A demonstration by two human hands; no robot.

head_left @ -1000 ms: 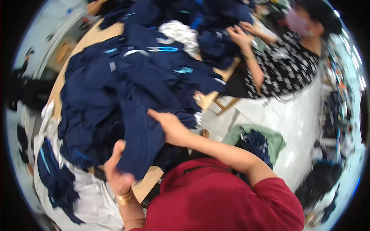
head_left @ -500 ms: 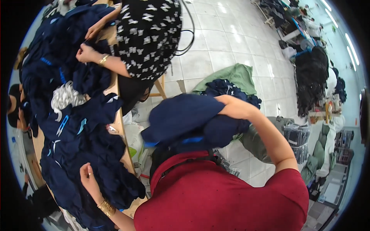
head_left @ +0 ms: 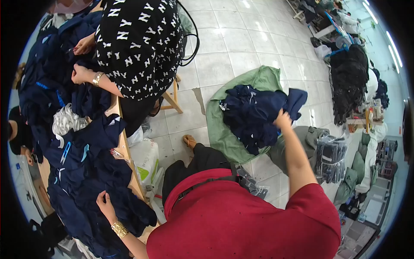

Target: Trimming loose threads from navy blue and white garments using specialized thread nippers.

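Observation:
My left hand (head_left: 106, 205) hovers at or rests on the heap of navy garments (head_left: 86, 185) on the table, its fingers loosely apart with nothing in them. My right arm reaches out over the floor, and my right hand (head_left: 283, 120) is at the right side of a pile of navy garments (head_left: 252, 112). Its fingers look extended against the cloth, not wrapped round it. One navy garment (head_left: 296, 103) juts out beyond that hand at the pile's upper right. Beneath the pile lies a spread green cloth sheet (head_left: 215, 125).
Thread snips (head_left: 65, 152) and a bundle of white strips (head_left: 69, 121) lie on the table garments. A co-worker in a patterned black top (head_left: 138, 47) handles navy cloth at the far left. White bags (head_left: 144, 157) stand beside the table; a tied plastic-wrapped bundle (head_left: 331, 153) sits at right.
My right hand has swung the navy garment away from my body, outward and right onto the floor pile. My left hand has barely moved. The view has shifted slightly.

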